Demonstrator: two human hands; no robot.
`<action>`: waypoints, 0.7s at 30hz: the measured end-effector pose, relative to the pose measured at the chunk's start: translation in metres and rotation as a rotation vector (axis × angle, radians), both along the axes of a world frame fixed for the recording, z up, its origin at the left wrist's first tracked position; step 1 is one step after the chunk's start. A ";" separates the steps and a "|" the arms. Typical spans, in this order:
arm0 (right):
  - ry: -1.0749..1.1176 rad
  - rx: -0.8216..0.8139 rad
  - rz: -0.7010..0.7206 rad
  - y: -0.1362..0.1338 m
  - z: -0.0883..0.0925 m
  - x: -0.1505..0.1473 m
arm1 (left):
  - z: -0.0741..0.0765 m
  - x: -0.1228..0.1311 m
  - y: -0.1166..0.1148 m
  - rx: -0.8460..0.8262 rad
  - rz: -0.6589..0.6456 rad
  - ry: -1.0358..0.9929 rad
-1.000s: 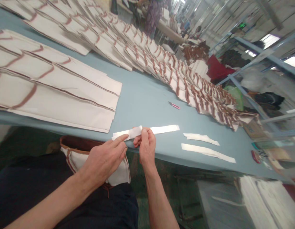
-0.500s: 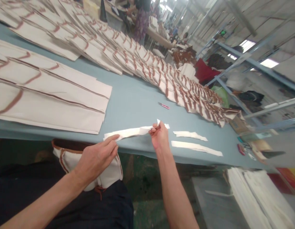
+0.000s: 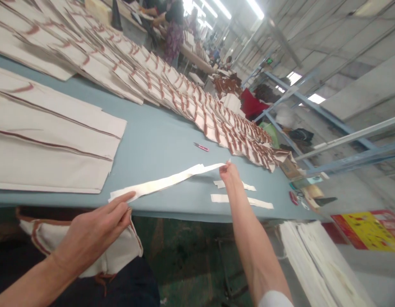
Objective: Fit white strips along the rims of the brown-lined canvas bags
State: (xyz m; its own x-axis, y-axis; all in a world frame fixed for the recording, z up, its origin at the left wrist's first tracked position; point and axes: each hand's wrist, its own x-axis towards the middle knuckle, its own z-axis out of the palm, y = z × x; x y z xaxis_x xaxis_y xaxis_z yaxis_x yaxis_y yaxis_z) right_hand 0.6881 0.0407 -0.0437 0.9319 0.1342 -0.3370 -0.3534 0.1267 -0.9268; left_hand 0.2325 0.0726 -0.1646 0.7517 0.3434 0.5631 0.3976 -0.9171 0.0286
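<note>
Near the table's front edge, my left hand has its fingers close together, the index fingertip pressing the near end of a small pile of white fabric strips. Whether the left thumb grips from below is hidden. My right hand pinches the far end of one strip and holds it slightly raised, stretched off to the right of the pile. Two more groups of white strips, a shorter one and a longer one, lie under and beside my right forearm.
Pink-handled thread snips lie mid-table. Cream panels with brown trim cover the left side, and long overlapping rows of similar pieces run along the back. A cream bag rests on my lap. White bundled material stands lower right.
My right hand has moved right, drawing the strip's end out from the pile and pulling it straighter. My left hand stays on the near end. The view has turned somewhat to the right.
</note>
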 end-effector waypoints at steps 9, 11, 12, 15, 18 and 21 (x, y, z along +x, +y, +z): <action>-0.097 0.069 0.060 -0.019 0.045 0.000 | -0.002 -0.002 0.000 -0.295 0.030 -0.092; -0.101 0.101 0.140 -0.022 0.049 -0.023 | 0.003 -0.003 -0.001 -0.349 0.025 -0.131; -0.101 0.117 0.186 -0.022 0.050 -0.037 | 0.005 -0.005 -0.002 -0.367 0.031 -0.158; -0.103 0.164 0.346 -0.024 0.056 -0.088 | 0.009 -0.012 -0.006 -0.380 0.068 -0.248; -0.104 0.196 0.514 -0.028 0.064 -0.141 | 0.013 -0.025 -0.015 -0.376 0.118 -0.288; -0.118 0.236 0.689 -0.031 0.069 -0.192 | 0.019 -0.042 -0.026 -0.396 0.174 -0.290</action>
